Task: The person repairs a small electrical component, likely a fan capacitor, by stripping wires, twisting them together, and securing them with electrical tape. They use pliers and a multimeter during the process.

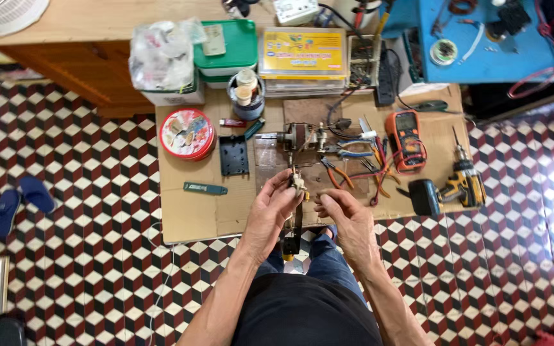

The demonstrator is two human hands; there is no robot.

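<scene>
Pinching a small pale electrical part [299, 182] between thumb and fingertips, the left hand [276, 208] is holding it up above the cardboard sheet [190, 214]. The right hand [347, 218] is hovering just beside that grip, its fingers curled together; whether they are gripping anything cannot be told. Below the pinch, a dark tool [291, 240] is hanging between the wrists. Beyond the part, orange-handled pliers [336, 173] are lying, a multimeter [406, 138] farther off, and a yellow cordless drill [456, 186] well apart on the right hand's outer side.
</scene>
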